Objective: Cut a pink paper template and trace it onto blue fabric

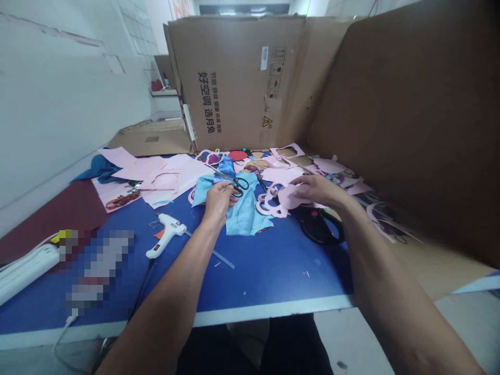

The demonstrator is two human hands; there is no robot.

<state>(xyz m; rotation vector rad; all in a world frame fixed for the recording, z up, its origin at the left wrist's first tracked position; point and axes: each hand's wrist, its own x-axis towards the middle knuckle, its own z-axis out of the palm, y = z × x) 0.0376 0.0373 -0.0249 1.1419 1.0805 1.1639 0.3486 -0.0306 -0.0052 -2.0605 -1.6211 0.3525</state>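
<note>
My left hand [219, 199] is closed around the black handles of a pair of scissors [233, 182], whose blades point away to the upper left over a light blue paper piece [244, 214]. My right hand [316, 188] pinches a pink paper cutout [289, 197] with curly edges, holding it just right of the scissors. Both hands hover over the blue table [265, 271] among scattered pink paper shapes.
A white glue gun [166, 234] lies left of my left arm, its cable running off the front edge. Pink sheets [156, 174] and red-handled scissors [122, 199] lie far left. A black ring-shaped object [321, 229] sits under my right wrist. Cardboard walls [410, 120] stand behind and right.
</note>
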